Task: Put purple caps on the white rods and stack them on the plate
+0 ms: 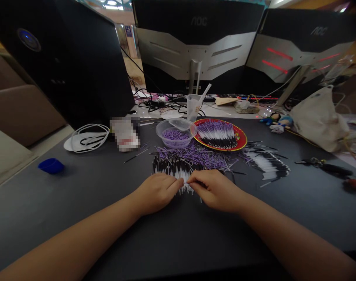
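My left hand [158,193] and my right hand [214,191] come together fingertip to fingertip low over the near edge of a pile. Both are closed in a pinch on a thin stick [186,183], mostly covered by the fingers. Under and behind them lies a heap of slim black-and-white sticks [182,171]. Just beyond that heap, small purple tube-like pieces [195,152] are scattered thickly. A clear plastic bowl [178,143] holds more purple pieces. On a red plate [242,145], sticks with purple, white and black sections lie in rows.
More black-and-white sticks [267,166] lie to the right, near keys [315,163]. A clear cup with a straw [192,107] stands behind the bowl. At left are a blue cap [51,166], a coiled white cable [90,138] and a black computer case [63,58]. Monitors [195,50] line the back.
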